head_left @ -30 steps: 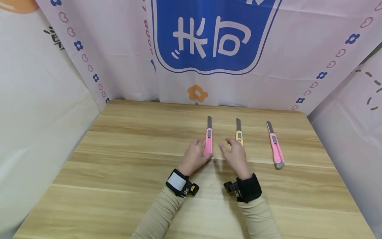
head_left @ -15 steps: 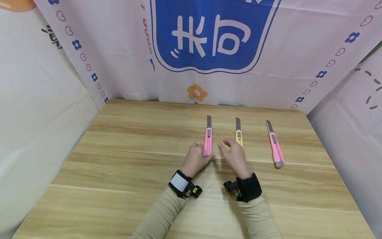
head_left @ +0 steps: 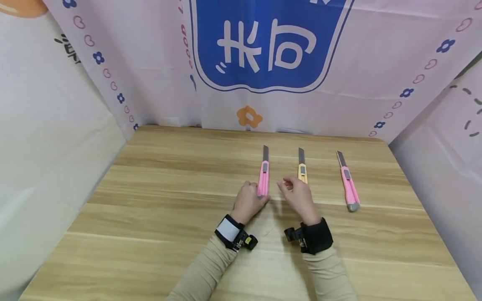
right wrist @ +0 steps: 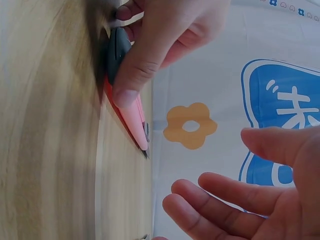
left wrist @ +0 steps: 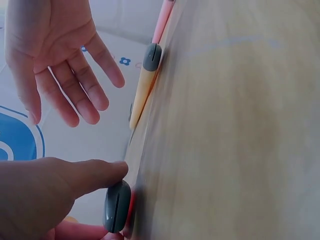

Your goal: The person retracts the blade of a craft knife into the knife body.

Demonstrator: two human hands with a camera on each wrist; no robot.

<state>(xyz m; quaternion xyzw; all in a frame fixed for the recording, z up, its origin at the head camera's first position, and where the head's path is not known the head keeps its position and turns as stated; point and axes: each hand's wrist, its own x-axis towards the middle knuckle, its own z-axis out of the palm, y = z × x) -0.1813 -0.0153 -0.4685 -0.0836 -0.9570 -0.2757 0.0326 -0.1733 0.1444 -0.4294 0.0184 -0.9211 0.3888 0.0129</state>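
Three utility knives with bared blades lie on the table, blades pointing to the far edge. My left hand (head_left: 248,204) pinches the handle end of the left pink utility knife (head_left: 263,179) between thumb and fingers; its dark end cap (left wrist: 117,207) shows in the left wrist view. In the right wrist view the knife (right wrist: 132,120) lies low along the wood. My right hand (head_left: 299,197) hovers with loosely bent fingers, holding nothing, and hides the lower part of the yellow utility knife (head_left: 302,170). Farther right lies another pink utility knife (head_left: 349,186), untouched.
The wooden table (head_left: 150,200) runs back to a printed cloth (head_left: 162,92) hanging behind it. White cloth walls stand on both sides. Each wrist wears a black strap (head_left: 317,235) with a small camera.
My left hand has shifted slightly right and its fingers have drawn in at the pink knife's end. The right hand stays nearly in place. The knives lie as before.
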